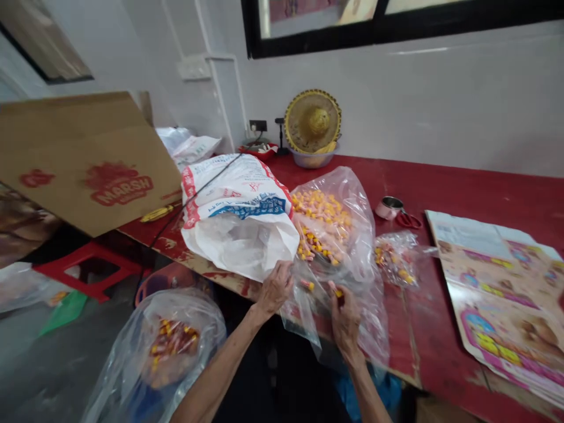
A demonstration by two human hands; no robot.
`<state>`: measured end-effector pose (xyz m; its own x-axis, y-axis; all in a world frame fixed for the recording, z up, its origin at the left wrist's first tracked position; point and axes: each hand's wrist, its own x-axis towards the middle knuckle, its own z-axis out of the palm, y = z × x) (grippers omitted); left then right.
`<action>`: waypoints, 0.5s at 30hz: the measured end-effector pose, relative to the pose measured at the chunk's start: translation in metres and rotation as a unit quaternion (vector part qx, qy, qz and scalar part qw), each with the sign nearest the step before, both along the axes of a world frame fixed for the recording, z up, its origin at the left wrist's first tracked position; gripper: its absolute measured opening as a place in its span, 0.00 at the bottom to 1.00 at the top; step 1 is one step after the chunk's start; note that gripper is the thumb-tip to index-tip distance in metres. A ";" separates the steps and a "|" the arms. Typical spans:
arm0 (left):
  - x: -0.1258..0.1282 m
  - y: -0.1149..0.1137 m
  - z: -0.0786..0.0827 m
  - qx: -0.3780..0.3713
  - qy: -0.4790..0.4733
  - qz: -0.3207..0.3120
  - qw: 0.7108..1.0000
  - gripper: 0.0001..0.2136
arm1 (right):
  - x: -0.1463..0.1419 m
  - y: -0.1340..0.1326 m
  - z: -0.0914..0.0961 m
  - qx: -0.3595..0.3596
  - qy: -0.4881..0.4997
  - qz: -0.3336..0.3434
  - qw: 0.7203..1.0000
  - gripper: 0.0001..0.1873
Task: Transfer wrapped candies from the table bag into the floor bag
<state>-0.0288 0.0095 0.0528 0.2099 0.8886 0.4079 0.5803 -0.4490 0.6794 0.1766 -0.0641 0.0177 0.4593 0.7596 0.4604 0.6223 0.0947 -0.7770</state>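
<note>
My left hand [277, 288] is closed, its fingers bent at the mouth of a white woven sack [240, 197] and beside the near edge of a clear plastic bag [359, 258]. What its fingertips grip, if anything, is hidden. My right hand [346, 320] pinches a small pink piece with a yellow end [338, 292] over the bag's open front. Another loose pink-and-yellow piece [307, 285] lies between my hands. Deeper in the clear bag is a heap of similar pieces [324, 214].
On the red table [396, 176] are a small clear packet [396, 258], a metal cup [389, 207], red-handled scissors [409, 220] and flat printed cardboard [497, 294]. A straw hat [314, 120] leans behind. At left are a carton [88, 158], a red stool [88, 267] and a plastic-lined bin [171, 346].
</note>
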 end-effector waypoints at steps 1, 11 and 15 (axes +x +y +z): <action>0.004 0.000 -0.007 -0.025 0.018 0.000 1.000 0.19 | 0.000 0.000 0.001 -0.004 -0.006 0.013 1.000 0.38; -0.003 0.013 -0.022 -0.097 0.028 -0.003 0.995 0.17 | 0.006 0.001 0.000 -0.020 0.009 0.034 0.999 0.32; -0.015 0.011 -0.012 -0.097 0.033 -0.012 0.995 0.15 | 0.008 0.000 0.010 -0.070 0.027 0.096 0.993 0.32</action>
